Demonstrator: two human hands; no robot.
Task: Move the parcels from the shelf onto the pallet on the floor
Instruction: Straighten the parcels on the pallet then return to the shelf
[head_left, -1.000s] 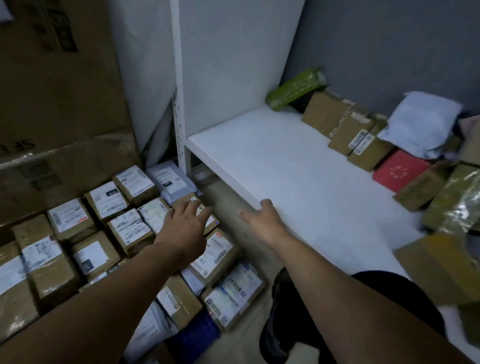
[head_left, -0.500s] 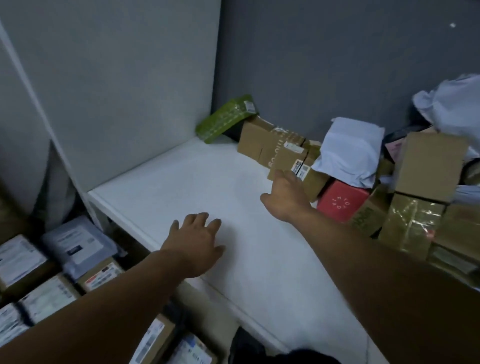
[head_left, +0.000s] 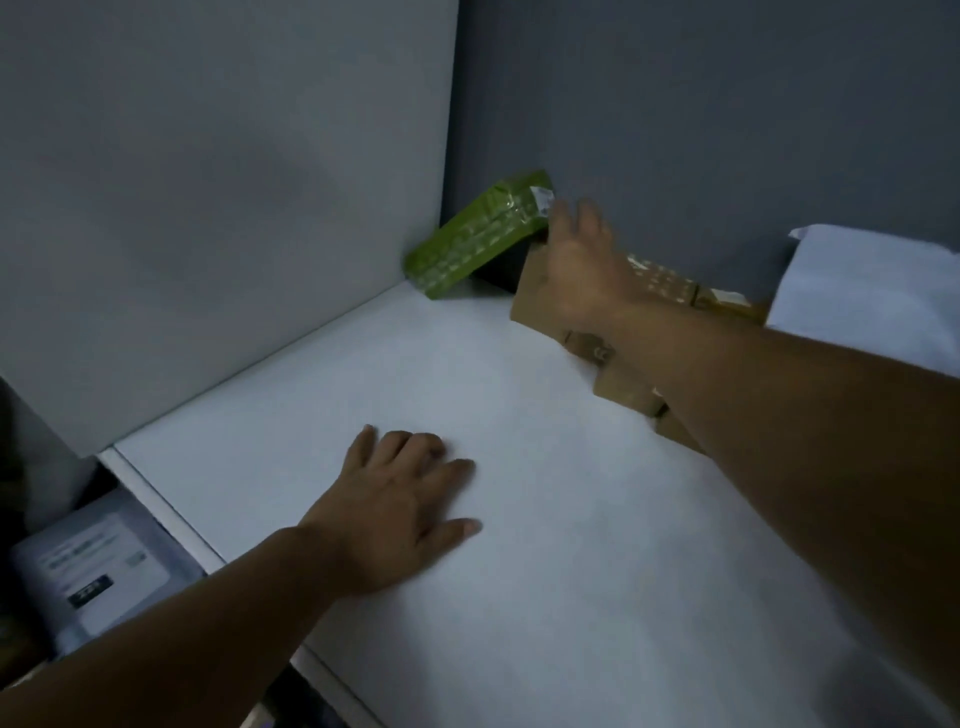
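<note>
A green taped parcel (head_left: 480, 236) leans tilted in the back left corner of the white shelf (head_left: 519, 519). My right hand (head_left: 584, 260) reaches over a brown cardboard box (head_left: 535, 301), fingers spread, fingertips at the green parcel's right end; no grip shows. More brown boxes (head_left: 623, 387) lie under my right forearm, partly hidden. My left hand (head_left: 400, 512) rests flat on the shelf's bare surface near its front edge, holding nothing.
A white soft bag parcel (head_left: 878, 291) sits at the right. The shelf's white side panel (head_left: 208, 208) closes the left; a grey wall (head_left: 701, 119) stands behind. Below the shelf edge at lower left lies a grey labelled mailer (head_left: 98, 566).
My right hand moved from the labelled boxes back and left to the green parcel. My left hand came up from the floor parcels onto the shelf. The view swung right and closer.
</note>
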